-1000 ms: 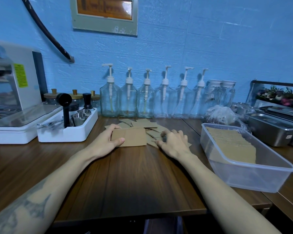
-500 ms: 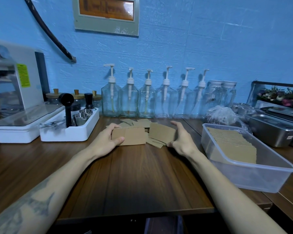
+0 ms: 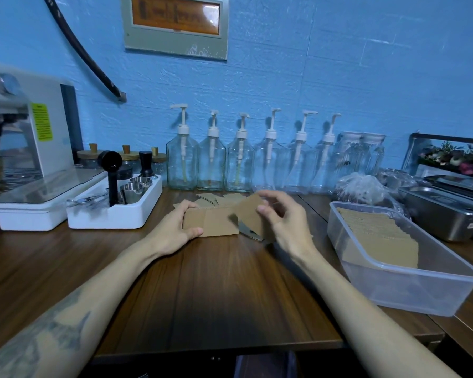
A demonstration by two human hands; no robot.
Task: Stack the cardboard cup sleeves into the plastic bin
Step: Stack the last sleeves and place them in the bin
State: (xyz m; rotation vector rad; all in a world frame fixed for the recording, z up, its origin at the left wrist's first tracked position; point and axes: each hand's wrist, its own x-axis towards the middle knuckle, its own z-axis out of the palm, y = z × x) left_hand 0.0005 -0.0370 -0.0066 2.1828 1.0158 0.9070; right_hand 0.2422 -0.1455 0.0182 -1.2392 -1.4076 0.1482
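Observation:
My left hand (image 3: 175, 230) grips a small stack of flat brown cardboard sleeves (image 3: 216, 222) at its left end, resting on the wooden table. My right hand (image 3: 287, 222) holds one more sleeve (image 3: 250, 211), tilted and lifted, its left edge over the stack. Behind them lie several loose sleeves (image 3: 216, 199) on the table. The clear plastic bin (image 3: 393, 285) stands to the right, with a row of stacked sleeves (image 3: 377, 236) leaning inside it.
A white tray (image 3: 115, 214) with metal cups and a black tamper sits left of the hands, a white espresso machine (image 3: 25, 148) further left. Several glass pump bottles (image 3: 238, 165) line the blue wall. Steel pans (image 3: 443, 214) stand behind the bin.
My right hand picked a sleeve off the loose pile, raised it and carried it left toward the stack under my left hand. The left hand stayed put.

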